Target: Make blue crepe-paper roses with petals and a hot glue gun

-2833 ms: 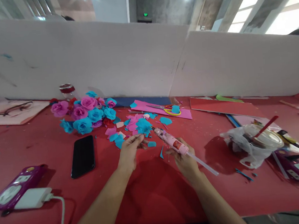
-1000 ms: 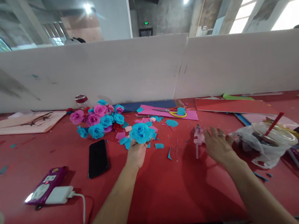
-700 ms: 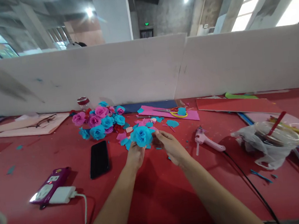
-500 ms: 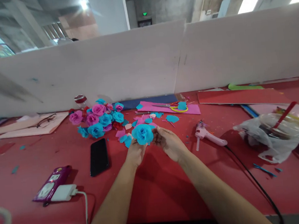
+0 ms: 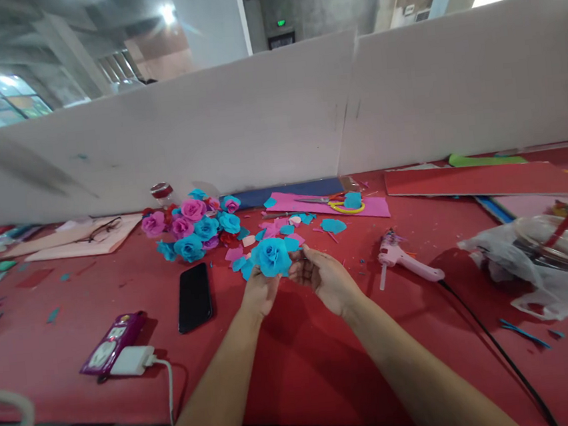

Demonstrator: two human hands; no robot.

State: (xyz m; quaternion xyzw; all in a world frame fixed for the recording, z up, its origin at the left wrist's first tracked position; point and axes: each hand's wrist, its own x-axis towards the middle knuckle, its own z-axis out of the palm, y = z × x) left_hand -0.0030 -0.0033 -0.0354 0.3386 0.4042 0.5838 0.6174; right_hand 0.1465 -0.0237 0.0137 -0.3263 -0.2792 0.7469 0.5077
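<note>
My left hand (image 5: 257, 293) grips a blue paper rose (image 5: 271, 257) from below, holding it up just above the red table (image 5: 297, 346). My right hand (image 5: 323, 277) is curled against the rose's right side, fingertips pinching its outer petals. A pink glue gun (image 5: 405, 260) lies on the table to the right of my hands, untouched, its black cord trailing toward the front edge.
A heap of pink and blue paper roses (image 5: 190, 223) sits behind a black phone (image 5: 194, 306). Loose paper petals, scissors (image 5: 336, 202) on pink paper, a purple power strip (image 5: 111, 334), and a plastic bag with a cup (image 5: 544, 256) lie around. White partition boards close the back.
My right hand laid the glue gun down on the table at the right and came back to the blue rose. The left hand lifted the rose and keeps holding it.
</note>
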